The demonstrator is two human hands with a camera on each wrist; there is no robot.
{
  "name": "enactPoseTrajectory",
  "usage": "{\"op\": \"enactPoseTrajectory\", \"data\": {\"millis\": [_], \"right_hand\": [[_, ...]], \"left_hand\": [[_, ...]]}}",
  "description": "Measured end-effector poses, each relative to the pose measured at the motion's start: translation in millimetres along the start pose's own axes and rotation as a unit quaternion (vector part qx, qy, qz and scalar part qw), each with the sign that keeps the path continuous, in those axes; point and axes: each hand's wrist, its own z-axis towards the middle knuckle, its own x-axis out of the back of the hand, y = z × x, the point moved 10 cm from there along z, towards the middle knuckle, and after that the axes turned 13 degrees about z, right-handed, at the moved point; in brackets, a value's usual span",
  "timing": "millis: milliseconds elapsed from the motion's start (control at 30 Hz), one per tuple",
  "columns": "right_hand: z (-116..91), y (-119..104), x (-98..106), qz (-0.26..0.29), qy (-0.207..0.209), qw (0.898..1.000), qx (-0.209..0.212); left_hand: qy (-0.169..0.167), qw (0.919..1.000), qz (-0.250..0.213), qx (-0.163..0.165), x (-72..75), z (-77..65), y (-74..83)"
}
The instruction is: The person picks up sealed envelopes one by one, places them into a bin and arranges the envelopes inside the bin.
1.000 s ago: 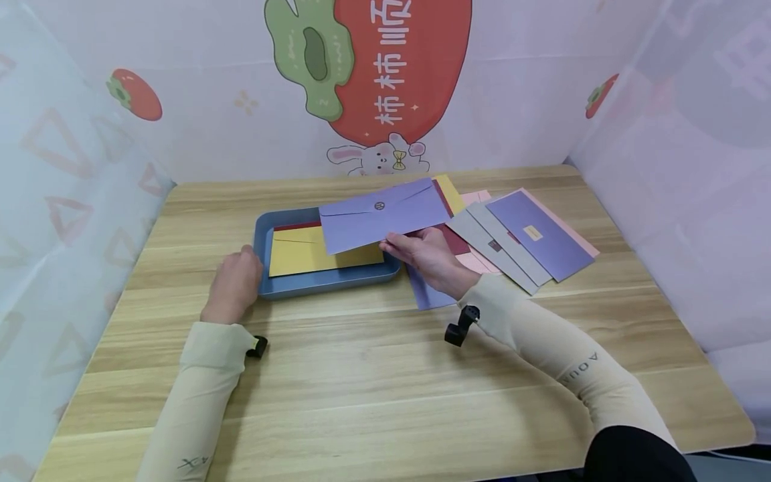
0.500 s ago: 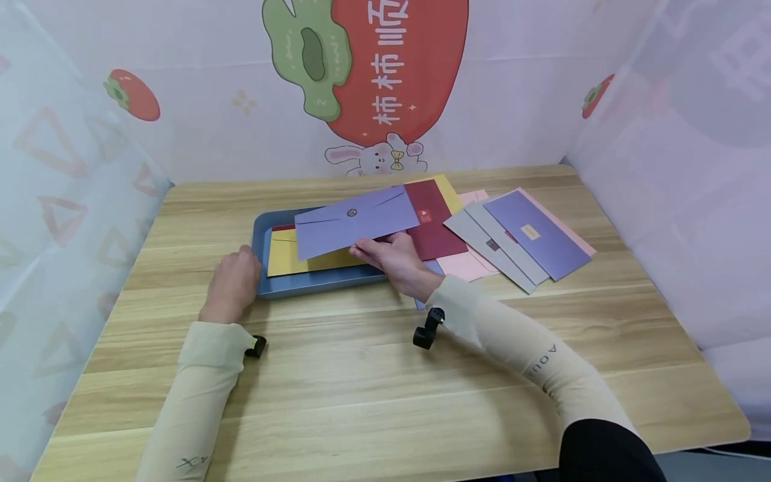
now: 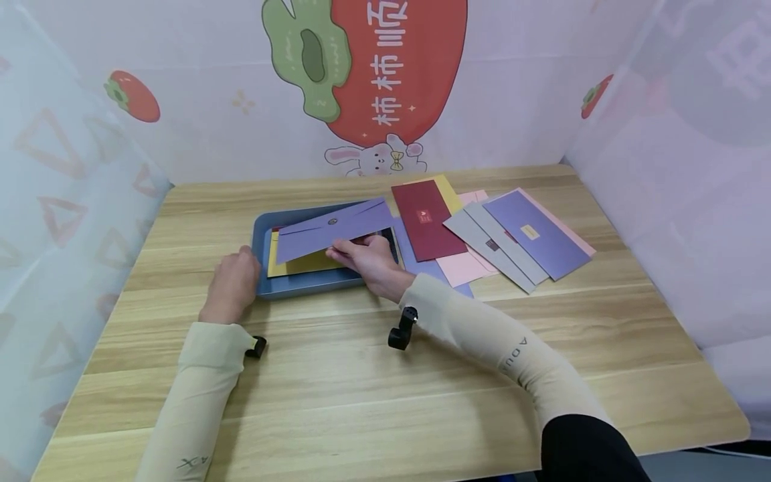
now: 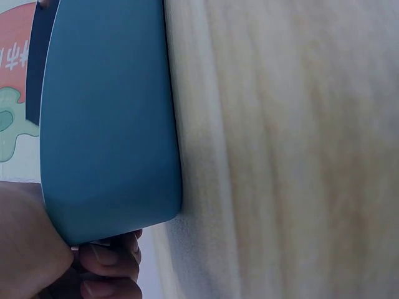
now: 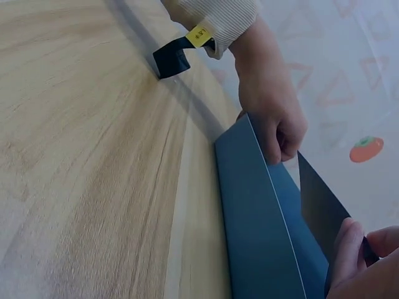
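My right hand (image 3: 376,264) pinches a purple envelope (image 3: 334,227) by its near edge and holds it tilted over the blue tray (image 3: 313,286). In the right wrist view, thumb and fingers of that hand (image 5: 365,265) clasp the envelope (image 5: 319,199), which appears dark there. At the tray's left end, my left hand (image 3: 233,284) grips the rim. In the left wrist view, the thumb side of this hand (image 4: 28,243) and its curled fingertips lie around the tray's corner (image 4: 112,124). A yellow envelope (image 3: 301,264) lies inside the tray, partly hidden by the purple one.
Right of the tray, a dark red envelope (image 3: 424,234) overlaps yellow, pink and purple ones. Farther right lie grey envelopes (image 3: 490,248) and a purple one (image 3: 536,231) with a pale label. The wooden table (image 3: 337,375) meets printed cloth walls behind and at the sides.
My right hand has carried the purple envelope leftward and lower over the tray, uncovering the dark red envelope on the right. The left hand has stayed at the tray's rim.
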Motion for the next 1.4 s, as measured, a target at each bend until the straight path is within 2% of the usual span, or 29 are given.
{"op": "enactPoseTrajectory", "data": {"millis": [300,400,633,1033,1200,1400], "right_hand": [[2,10,-4,0.013,0.027,0.999,0.014],[3,12,-7,0.017,0.029,0.999,0.014],[5,14,-8,-0.011,0.032,0.999,0.013],[8,15,-12,-0.001,0.033,0.999,0.026],[6,18,-13,-0.008,0.025,1.000,0.013],[3,16,-18,-0.022,-0.006,1.000,0.017]], "left_hand": [[0.004,1.0000,-0.004,-0.001,2.2,-1.8,1.4],[0.008,1.0000,-0.002,-0.002,2.9,-1.6,1.4],[0.005,1.0000,0.006,-0.004,1.5,-1.0,2.7],[0.015,0.9999,-0.003,-0.004,1.9,-0.8,2.8],[0.001,1.0000,0.004,-0.001,-1.8,-0.5,2.3],[0.010,1.0000,-0.001,-0.002,-0.5,-0.4,1.5]]}}
